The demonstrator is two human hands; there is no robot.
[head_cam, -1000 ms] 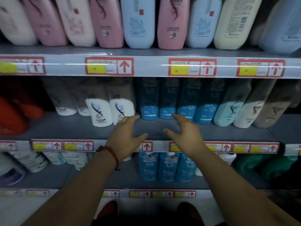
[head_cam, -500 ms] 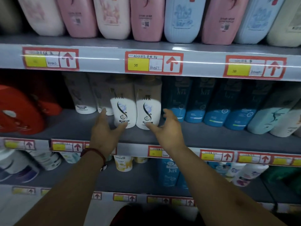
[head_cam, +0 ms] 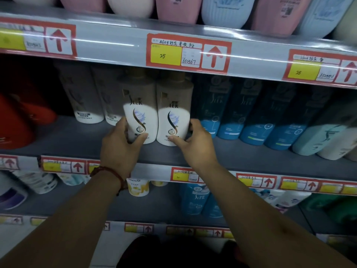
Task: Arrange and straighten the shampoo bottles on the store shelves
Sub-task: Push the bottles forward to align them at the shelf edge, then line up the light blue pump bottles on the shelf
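Looks barely started: left hand (head_cam: 120, 149) and right hand (head_cam: 194, 143) have fingers wrapped round the two front white bottles (head_cam: 157, 120), blue bottles (head_cam: 257, 120) beside them untouched.

Two white-and-tan shampoo bottles (head_cam: 158, 115) stand upright, touching (middle shelf (head_cam: 67, 140), front).

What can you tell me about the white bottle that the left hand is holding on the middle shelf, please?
The white bottle looks like glossy plastic, white below and beige above, with SLEK lettering and a dark swirl over a pale blue emblem. It stands upright on the grey shelf, forward of the row. The left hand grips its lower part, thumb across the front. Its right side sits against a twin bottle held by the right hand.
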